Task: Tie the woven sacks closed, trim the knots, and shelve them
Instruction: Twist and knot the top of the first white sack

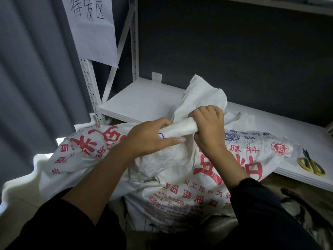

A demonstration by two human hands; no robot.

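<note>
A white woven sack [212, 179] with red printed characters stands in front of me, leaning against the low white shelf [144, 100]. Its open top is gathered into a twisted neck [180, 129]. My right hand [209, 123] grips this neck with fingers curled round it; loose fabric fans out above the fist. My left hand [151, 136] holds the neck from the left, thumb stretched along its underside, fingers wrapped behind. Yellow-handled scissors [310, 164] lie on the shelf at the right, beside the sack.
A white metal shelving upright [90, 83] carries a paper sign [91, 27] with handwritten characters. A higher shelf board [270, 4] runs overhead. A grey curtain [32, 87] hangs at the left. White foam sheeting [21, 184] lies at lower left, dark crumpled material [302, 210] at lower right.
</note>
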